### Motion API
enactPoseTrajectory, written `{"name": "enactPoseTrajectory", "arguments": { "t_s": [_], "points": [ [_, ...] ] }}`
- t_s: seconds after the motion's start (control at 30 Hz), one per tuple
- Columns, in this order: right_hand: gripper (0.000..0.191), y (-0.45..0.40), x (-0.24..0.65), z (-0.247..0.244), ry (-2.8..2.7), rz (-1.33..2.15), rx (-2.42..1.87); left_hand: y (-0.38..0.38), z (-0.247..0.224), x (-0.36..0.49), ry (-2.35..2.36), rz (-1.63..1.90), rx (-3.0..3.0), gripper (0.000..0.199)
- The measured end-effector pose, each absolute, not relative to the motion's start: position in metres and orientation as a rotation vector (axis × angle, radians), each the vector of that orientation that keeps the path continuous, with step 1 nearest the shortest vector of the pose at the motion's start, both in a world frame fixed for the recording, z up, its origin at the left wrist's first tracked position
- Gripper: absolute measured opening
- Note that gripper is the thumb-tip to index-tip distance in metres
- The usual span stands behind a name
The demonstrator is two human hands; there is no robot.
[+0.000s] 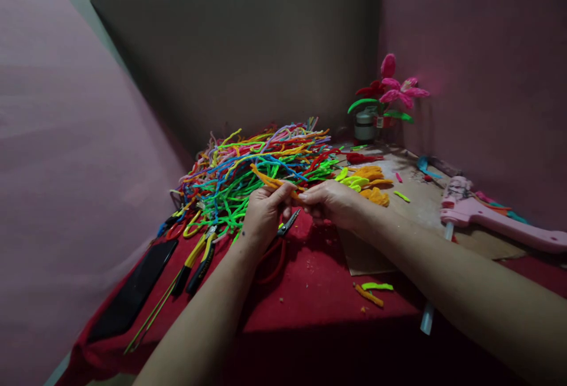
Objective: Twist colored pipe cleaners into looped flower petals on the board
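Note:
Both hands meet over the red tablecloth around an orange pipe cleaner (266, 179). My left hand (266, 208) is closed with thumb and fingers pinching it, and its end sticks out to the upper left. My right hand (332, 203) pinches the same orange piece close beside the left. Partly under my left hand lie scissors (289, 224) with red handles, blades pointing up and right. A large heap of coloured pipe cleaners (248, 167) spreads just behind the hands. Orange petal-shaped pieces (375, 197) and yellow-green ones (352, 181) rest beyond my right hand.
Yellow-black pliers (201, 262), a black phone (133, 288) and thin green sticks (153, 315) lie at left. At right is a pink glue gun (500, 220) with a glue stick (427, 318), on cardboard (425, 208). Pink flowers (405, 91) stand behind. Orange and yellow-green scraps (370, 295) lie near the front edge.

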State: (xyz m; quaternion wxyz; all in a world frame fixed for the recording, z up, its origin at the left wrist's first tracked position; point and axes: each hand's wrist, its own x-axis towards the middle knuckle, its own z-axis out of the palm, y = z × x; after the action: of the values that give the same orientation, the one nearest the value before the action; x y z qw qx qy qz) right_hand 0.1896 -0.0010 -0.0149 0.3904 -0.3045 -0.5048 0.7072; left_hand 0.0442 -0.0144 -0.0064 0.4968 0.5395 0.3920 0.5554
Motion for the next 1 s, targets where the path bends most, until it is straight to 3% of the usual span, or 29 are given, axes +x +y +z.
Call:
{"name": "enactPoseTrajectory", "arguments": {
  "t_s": [0.87,1.0],
  "points": [
    [0.016,-0.001,0.187,-0.013,-1.379,1.656,-0.877,-0.013,0.003,0.037,0.842,1.465,1.141,0.022],
    [0.021,-0.001,0.186,-0.015,-1.375,1.578,-0.823,-0.012,-0.007,0.041,0.881,1.285,1.253,0.02]
  ]
}}
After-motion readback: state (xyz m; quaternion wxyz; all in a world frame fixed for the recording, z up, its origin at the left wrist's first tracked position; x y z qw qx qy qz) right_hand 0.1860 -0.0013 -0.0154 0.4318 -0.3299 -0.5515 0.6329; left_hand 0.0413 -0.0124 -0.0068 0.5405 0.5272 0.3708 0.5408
